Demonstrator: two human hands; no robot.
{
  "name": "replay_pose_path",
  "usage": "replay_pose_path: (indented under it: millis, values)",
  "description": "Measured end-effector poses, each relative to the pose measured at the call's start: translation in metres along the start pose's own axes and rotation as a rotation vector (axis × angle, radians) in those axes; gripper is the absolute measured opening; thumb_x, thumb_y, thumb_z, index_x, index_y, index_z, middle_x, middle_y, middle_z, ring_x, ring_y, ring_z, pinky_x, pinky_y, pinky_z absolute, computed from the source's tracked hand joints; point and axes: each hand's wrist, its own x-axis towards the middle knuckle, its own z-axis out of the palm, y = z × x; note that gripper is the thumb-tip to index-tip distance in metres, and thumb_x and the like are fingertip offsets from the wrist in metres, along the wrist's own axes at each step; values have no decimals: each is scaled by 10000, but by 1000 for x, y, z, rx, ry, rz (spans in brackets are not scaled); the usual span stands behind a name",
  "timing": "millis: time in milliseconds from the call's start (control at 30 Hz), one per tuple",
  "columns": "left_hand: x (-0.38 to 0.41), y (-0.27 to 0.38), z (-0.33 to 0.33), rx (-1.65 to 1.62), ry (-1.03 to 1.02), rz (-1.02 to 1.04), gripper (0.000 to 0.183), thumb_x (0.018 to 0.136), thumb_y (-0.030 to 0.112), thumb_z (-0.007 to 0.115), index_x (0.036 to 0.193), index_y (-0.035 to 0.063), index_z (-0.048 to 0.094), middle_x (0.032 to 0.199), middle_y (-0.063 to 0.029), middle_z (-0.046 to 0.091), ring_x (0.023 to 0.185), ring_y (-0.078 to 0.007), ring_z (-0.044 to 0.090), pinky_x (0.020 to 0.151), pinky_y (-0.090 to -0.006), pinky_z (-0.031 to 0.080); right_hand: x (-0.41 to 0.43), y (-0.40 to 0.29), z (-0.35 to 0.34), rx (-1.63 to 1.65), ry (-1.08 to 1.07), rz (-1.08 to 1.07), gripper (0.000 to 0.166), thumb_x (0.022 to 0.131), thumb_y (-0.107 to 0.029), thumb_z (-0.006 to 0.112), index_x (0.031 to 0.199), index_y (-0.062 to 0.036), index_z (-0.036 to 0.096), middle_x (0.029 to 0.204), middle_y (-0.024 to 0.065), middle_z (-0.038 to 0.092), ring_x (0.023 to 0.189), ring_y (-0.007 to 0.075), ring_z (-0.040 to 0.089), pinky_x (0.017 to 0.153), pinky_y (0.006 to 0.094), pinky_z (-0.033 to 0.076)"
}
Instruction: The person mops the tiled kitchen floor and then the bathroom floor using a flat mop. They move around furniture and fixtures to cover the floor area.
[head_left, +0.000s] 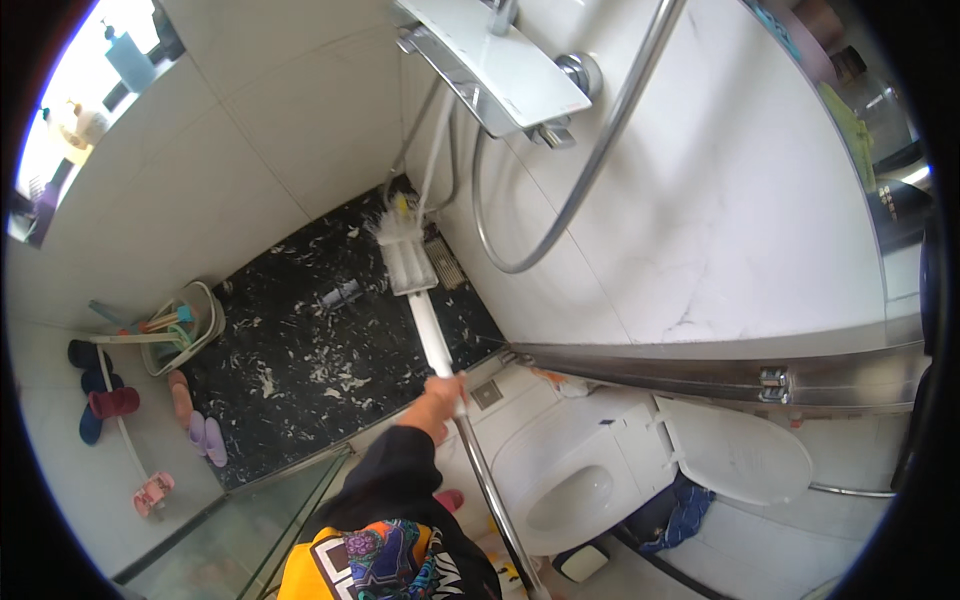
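Note:
My left hand (446, 396) grips the long handle (484, 472) of a mop, where its white upper section meets the shiny metal pole. The mop's white ribbed head (409, 264) rests on the black marble-patterned shower floor (300, 352), near the corner. Loose white fibres spread from its far end. Beside the head lies a slotted floor drain (445, 264). A sliver of what appears to be my right hand (553, 582) shows by the pole at the bottom edge; its grip is cut off.
A toilet (577, 487) with its lid raised stands right of the pole. A glass panel (247, 532) edges the shower at lower left. Basins (214, 322) and lilac slippers (207, 435) line the left wall. A shower hose (577, 214) loops below the mixer shelf (502, 67).

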Motion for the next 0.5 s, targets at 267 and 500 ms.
replay_pose_path:
  millis: [267, 500]
  values:
    - [35, -18, -23, -46, -31, 38, 303, 779, 266, 603, 588, 41, 532, 509, -68, 506, 427, -180, 480, 394, -356, 382, -100, -18, -29, 339, -84, 273, 281, 807, -172, 535, 1051, -44, 478, 703, 76, 515, 662, 177, 487, 574, 311, 416]
    - [-132, -113, 18, -279, -245, -186, 210, 775, 93, 572, 611, 27, 458, 504, -84, 475, 410, -198, 505, 392, -336, 449, 93, 5, 18, -88, 86, -53, 438, 748, -234, 608, 1097, -15, 457, 900, 239, 554, 862, 377, 541, 732, 430, 431]
